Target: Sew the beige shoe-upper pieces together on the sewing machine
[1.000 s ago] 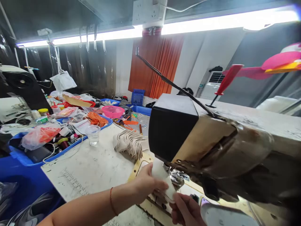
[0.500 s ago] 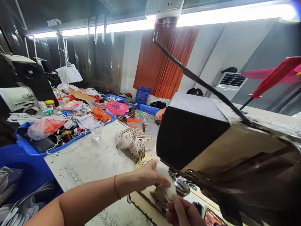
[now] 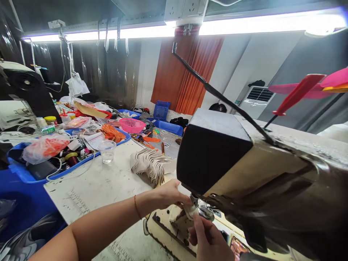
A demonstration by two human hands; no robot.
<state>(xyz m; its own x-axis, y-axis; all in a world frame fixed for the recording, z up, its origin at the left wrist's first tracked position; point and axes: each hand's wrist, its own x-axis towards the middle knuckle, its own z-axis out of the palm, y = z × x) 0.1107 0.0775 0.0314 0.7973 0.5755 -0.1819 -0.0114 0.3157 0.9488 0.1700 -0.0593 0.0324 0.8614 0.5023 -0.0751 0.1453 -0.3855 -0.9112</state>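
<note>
My left hand (image 3: 168, 194) reaches under the head of a beige sewing machine (image 3: 244, 170) and pinches a small pale fabric piece (image 3: 190, 211) at the needle area. My right hand (image 3: 208, 241) comes up from below and grips the same piece from the near side, fingers closed. Most of the piece is hidden by both hands and the presser foot (image 3: 202, 210). A fanned stack of similar beige fabric pieces (image 3: 149, 165) lies on the table just beyond my left hand.
A clear plastic cup (image 3: 107, 151) stands on the white table (image 3: 103, 185). A blue tray (image 3: 24, 174) at left holds bags, thread spools and cables. A pink bowl (image 3: 132, 125) and blue bins sit further back. Another machine (image 3: 24, 90) stands far left.
The fabric piece has been drawn in under the machine head and now shows much less. My right hand has risen closer to the presser foot. The camera view shifted slightly.
</note>
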